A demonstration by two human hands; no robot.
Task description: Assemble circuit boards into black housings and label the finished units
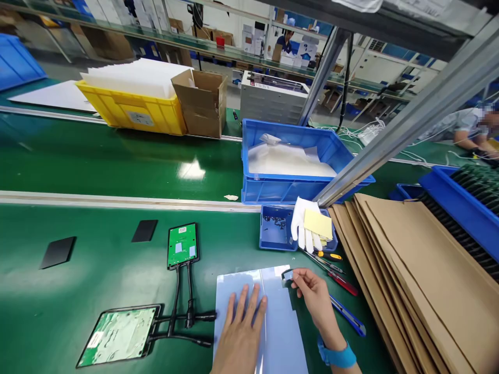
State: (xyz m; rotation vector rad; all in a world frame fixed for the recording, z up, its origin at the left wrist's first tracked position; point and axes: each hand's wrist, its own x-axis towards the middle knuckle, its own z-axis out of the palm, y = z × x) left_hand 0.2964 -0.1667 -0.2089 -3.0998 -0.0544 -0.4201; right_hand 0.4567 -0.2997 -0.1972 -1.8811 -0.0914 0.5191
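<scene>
My left hand lies flat with its fingers apart on a light blue sheet, which has a notched right edge. At the sheet's upper right corner, my right hand pinches a small light blue sticker piece with a dark edge; whether it is fully off the sheet I cannot tell. To the left lies a small circuit board in a black frame, bearing two light blue pieces. A larger framed board sits nearer me. Black cables run from both boards.
Beyond my right hand are a blue utility knife, a red-handled screwdriver, a small bin of screws and a white glove. Cardboard sheets lean at right. Two black plates lie left. A blue crate stands behind.
</scene>
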